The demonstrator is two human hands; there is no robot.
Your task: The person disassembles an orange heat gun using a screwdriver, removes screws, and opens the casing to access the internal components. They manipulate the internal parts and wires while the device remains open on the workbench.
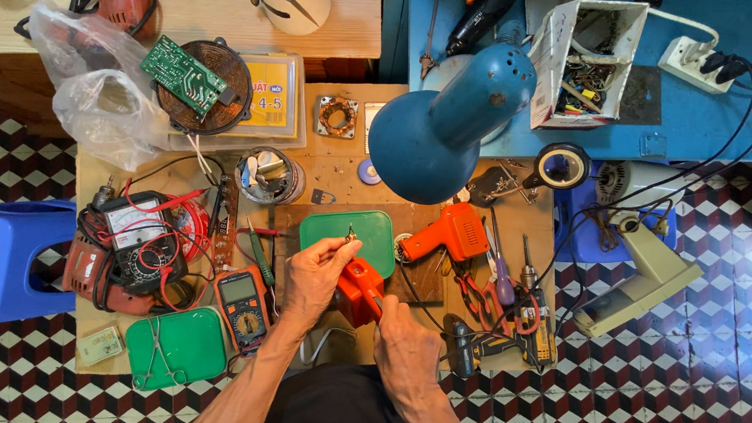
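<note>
Low in the middle of the frame, the person's two hands meet over the cluttered tabletop (335,158). The left hand (316,274) has its grip closed narrow on a small metal part (351,234), pinched between thumb and fingertips and held just above the lower edge of a green plastic lid (351,232). What the part is cannot be made out at this size.

The right hand (405,346) sits lower and to the right, its grip wrapped round the rear of an orange tool (358,290). The tool's long axis runs on a slant from the right hand at lower right up toward the left hand at upper left, so its front end lies just beneath the left fingers and near the pinched part. The left hand is the nearer of the two to that part; the right hand is well below it, with the tool's body between them.

To the right lies a second orange gun-shaped tool (451,232), apart from both hands. A blue lamp shade (442,131) hangs over the upper middle of the frame. At lower left an orange multimeter (241,304) rests beside the left forearm, and a second green lid (178,344) with forceps on it lies further left.
</note>
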